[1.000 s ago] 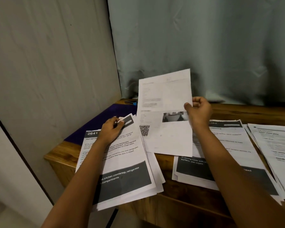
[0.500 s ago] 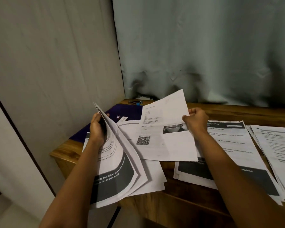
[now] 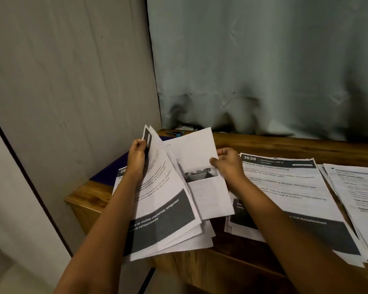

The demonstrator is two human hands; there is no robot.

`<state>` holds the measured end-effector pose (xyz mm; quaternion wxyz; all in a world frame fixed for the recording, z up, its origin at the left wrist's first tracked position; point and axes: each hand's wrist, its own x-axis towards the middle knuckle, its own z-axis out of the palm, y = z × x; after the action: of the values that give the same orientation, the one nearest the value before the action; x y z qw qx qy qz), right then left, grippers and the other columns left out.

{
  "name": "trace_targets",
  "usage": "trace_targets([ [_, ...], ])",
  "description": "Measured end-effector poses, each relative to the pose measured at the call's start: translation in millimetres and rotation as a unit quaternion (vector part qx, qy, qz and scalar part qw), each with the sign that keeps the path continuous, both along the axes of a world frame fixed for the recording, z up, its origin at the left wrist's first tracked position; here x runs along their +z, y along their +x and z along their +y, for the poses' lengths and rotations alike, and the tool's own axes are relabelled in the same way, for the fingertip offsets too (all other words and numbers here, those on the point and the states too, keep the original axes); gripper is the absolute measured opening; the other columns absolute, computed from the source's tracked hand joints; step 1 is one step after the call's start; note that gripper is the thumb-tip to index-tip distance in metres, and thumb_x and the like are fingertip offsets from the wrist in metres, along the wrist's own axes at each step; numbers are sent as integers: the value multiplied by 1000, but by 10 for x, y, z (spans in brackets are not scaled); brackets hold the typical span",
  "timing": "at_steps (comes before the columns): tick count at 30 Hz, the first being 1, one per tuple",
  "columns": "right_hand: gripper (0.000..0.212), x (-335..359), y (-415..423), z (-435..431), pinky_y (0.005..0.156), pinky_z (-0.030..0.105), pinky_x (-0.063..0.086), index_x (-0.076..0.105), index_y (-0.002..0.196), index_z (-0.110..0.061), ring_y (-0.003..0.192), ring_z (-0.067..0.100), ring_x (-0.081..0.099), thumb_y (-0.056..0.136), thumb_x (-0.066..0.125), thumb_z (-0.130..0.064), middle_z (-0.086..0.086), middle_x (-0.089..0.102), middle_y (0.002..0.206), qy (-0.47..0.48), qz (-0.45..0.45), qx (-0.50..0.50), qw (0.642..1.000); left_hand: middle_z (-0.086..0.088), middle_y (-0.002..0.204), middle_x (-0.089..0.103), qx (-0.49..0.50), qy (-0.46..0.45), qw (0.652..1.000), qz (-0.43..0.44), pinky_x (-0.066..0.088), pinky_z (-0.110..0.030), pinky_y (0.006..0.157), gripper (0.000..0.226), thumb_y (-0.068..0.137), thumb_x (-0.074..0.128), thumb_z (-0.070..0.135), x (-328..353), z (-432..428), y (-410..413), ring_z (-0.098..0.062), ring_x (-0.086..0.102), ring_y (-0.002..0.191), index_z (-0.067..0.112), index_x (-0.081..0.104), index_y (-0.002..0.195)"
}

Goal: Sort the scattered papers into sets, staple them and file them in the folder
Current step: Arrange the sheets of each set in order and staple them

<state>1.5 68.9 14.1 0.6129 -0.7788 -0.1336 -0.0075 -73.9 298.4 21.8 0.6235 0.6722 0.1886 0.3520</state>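
Note:
My left hand [image 3: 137, 158] grips the top corner of the upper sheets of the left paper pile [image 3: 168, 211] and holds them lifted and tilted up. My right hand [image 3: 227, 164] pinches the right edge of a white sheet with a small photo [image 3: 200, 166], which lies low, slid under the lifted sheets. A second pile headed "3638" [image 3: 285, 187] lies flat to the right. A third pile [image 3: 359, 187] sits at the far right. The purple folder [image 3: 108, 172] lies under the left pile at the table's back left. A stapler [image 3: 174, 134] lies by the curtain.
The wooden table [image 3: 285, 143] stands in a corner, with a grey wall on the left and a pale curtain [image 3: 263, 71] behind. The left pile overhangs the table's front edge [image 3: 221, 257].
My left hand has lifted the upper sheets of the left pile. My right hand has lowered the photo sheet from upright and slid it leftward under those lifted sheets.

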Motion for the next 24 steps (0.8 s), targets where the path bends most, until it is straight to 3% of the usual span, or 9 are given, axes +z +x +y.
trace_targets([
  [4,26,-95,-203,209,86,32,50,52,120,-9,107,21,58,95,52,-5,5,59,111,-65,-17,46,997,-9,100,63,16,118,990,78,54,-40,83,21,102,39,37,-3,-60,72,-23,64,88,21,52,99],
  [6,30,-120,-233,249,87,32,49,51,124,-9,110,24,57,95,48,-2,9,59,118,-96,-24,61,993,-8,106,62,31,191,976,102,49,-48,93,22,101,40,37,-49,-60,106,-26,61,99,19,53,101],
  [10,25,-115,-254,213,79,28,48,58,119,-5,101,20,58,100,43,-11,10,62,117,-145,-33,72,986,-3,109,60,64,252,962,88,23,-58,112,16,99,47,32,-126,-103,86,-28,52,116,20,55,105],
  [12,33,-79,-276,179,71,29,45,63,110,-3,91,21,61,103,38,-24,13,65,108,-157,-18,83,984,-10,125,58,102,248,957,106,7,-54,118,30,98,48,33,-99,-121,5,-31,45,127,14,55,120],
  [14,42,-44,-283,169,77,33,49,63,109,-4,92,24,63,102,36,-34,12,67,104,-163,10,97,982,-15,135,52,155,257,939,168,-1,-51,117,43,97,49,39,-43,-89,-141,-34,38,134,11,49,130],
  [16,43,3,-316,167,78,34,51,61,114,-6,91,21,63,101,37,-40,9,66,105,-190,29,103,976,-20,140,45,184,244,914,268,-2,-54,116,58,95,50,47,-15,2,-321,-40,31,137,8,40,137],
  [18,42,54,-388,166,63,27,47,58,117,-7,83,15,60,100,40,-41,6,64,104,-211,46,110,970,-26,146,36,177,195,895,360,2,-57,116,76,91,49,56,-27,117,-511,-45,24,139,3,29,142],
  [21,39,80,-489,185,55,20,43,53,123,-7,92,17,62,100,44,-37,7,64,114,-198,73,136,968,-25,152,28,128,122,893,413,21,-55,114,95,89,49,61,-40,147,-749,-43,27,139,1,9,150],
  [24,37,94,-660,213,71,25,49,49,128,-8,107,23,61,100,47,-31,7,60,124,-194,83,154,965,-23,154,22,77,109,891,434,28,-46,112,96,93,50,53,2,-14,-884,-40,29,138,-1,-6,150],
])
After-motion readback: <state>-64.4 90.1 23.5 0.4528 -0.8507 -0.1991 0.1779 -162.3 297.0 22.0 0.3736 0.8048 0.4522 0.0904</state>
